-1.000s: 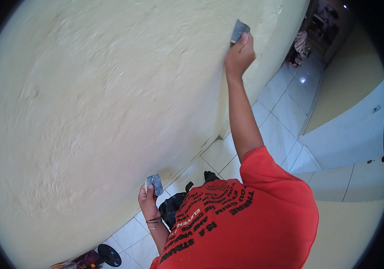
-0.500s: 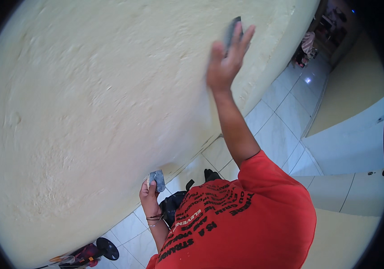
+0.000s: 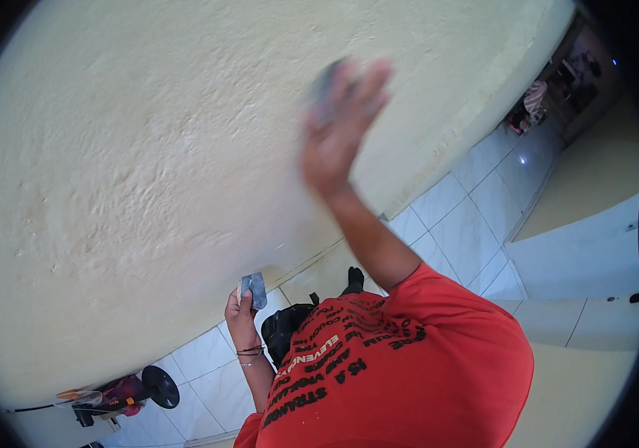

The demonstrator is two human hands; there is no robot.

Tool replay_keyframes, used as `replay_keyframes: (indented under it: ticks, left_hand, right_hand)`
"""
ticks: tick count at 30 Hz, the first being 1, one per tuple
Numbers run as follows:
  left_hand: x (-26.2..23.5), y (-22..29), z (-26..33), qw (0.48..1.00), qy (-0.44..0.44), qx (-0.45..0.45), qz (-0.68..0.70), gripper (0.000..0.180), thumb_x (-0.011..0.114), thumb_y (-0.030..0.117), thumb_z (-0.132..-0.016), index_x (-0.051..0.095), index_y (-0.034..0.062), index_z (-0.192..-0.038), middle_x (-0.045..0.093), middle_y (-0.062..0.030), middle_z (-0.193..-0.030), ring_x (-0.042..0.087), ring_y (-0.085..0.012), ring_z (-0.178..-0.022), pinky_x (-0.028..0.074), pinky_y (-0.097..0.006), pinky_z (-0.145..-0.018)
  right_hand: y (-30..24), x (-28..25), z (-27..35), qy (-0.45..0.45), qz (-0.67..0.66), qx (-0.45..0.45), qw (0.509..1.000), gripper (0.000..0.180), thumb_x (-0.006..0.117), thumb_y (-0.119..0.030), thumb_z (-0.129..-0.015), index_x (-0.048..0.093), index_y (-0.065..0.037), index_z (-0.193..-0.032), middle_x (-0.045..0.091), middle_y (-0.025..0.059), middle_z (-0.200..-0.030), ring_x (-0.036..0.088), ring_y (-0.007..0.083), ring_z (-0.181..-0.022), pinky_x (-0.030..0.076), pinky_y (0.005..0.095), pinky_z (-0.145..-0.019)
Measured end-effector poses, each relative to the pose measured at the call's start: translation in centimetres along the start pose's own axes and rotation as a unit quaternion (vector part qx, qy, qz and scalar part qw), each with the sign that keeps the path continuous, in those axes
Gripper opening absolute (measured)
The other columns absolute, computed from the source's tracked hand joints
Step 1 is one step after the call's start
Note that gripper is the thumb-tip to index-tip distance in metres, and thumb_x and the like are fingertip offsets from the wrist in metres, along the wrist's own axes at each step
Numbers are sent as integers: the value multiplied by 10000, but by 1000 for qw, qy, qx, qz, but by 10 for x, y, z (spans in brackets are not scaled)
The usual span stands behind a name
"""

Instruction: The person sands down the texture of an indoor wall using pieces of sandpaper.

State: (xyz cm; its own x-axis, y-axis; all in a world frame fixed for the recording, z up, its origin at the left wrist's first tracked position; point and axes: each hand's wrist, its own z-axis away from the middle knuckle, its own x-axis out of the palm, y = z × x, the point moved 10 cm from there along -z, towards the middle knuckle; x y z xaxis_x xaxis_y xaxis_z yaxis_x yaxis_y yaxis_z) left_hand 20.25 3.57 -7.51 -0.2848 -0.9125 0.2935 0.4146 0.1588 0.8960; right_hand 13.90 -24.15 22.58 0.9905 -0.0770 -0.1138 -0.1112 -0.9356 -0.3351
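Your right hand (image 3: 333,143) is over the wall (image 3: 147,187), its fingers stretched out rather than curled, with a dark grey pad (image 3: 325,93) on their wall side. That relation is what counts: the pad lies between your fingers and the wall, showing past their left edge, with your right hand much the nearer one. The view is badly blurred there, so you cannot tell whether your thumb pinches the pad or your hand simply presses it flat. The pad's long axis runs roughly with your fingers, its far end pointing up the wall and slightly right.

Your left hand (image 3: 240,317) is low before the wall, close to its foot, thumb pinching the face of a grey rectangular piece (image 3: 258,284). The piece juts beyond your grip, long axis nearly upright in view, its pale edge on the left.

Further out, white floor tiles (image 3: 439,209) border the wall's foot, and a black round-headed object (image 3: 160,387) sits beside the wall, left of your left forearm.
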Motion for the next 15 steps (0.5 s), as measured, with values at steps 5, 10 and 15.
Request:
replay_keyframes:
  ticks: [5, 10, 15]
  left_hand:
    - [1, 4, -7, 999, -32, -5, -21, 275, 557, 179, -877, 536, 3, -1087, 614, -48, -934, 582, -102, -800, 481, -247, -727]
    - [25, -1, -12, 998, -61, -12, -29, 267, 557, 169, -876, 538, 4, -1084, 615, -48, -932, 583, -103, -795, 480, -245, -721]
    - [62, -18, -13, 996, -72, -43, -40, 243, 560, 170, -870, 546, 25, -1063, 617, -39, -935, 599, -113, -820, 497, -266, -737]
  right_hand:
    - [-79, 14, 39, -73, -83, -70, 991, 643, 479, -40, -672, 441, -125, -1308, 88, 357, -1395, 49, 475, -1322, -49, 585, -1015]
    - [2, -13, -5, 20, -63, -7, 998, 537, 494, -50, -760, 480, -173, -1282, 174, 265, -1422, 116, 411, -1336, 15, 544, -1047]
    - [134, -59, -55, 126, -34, 76, 989, 430, 410, -189, -910, 406, -4, -1298, 192, 272, -1410, 116, 379, -1339, 54, 478, -1068]
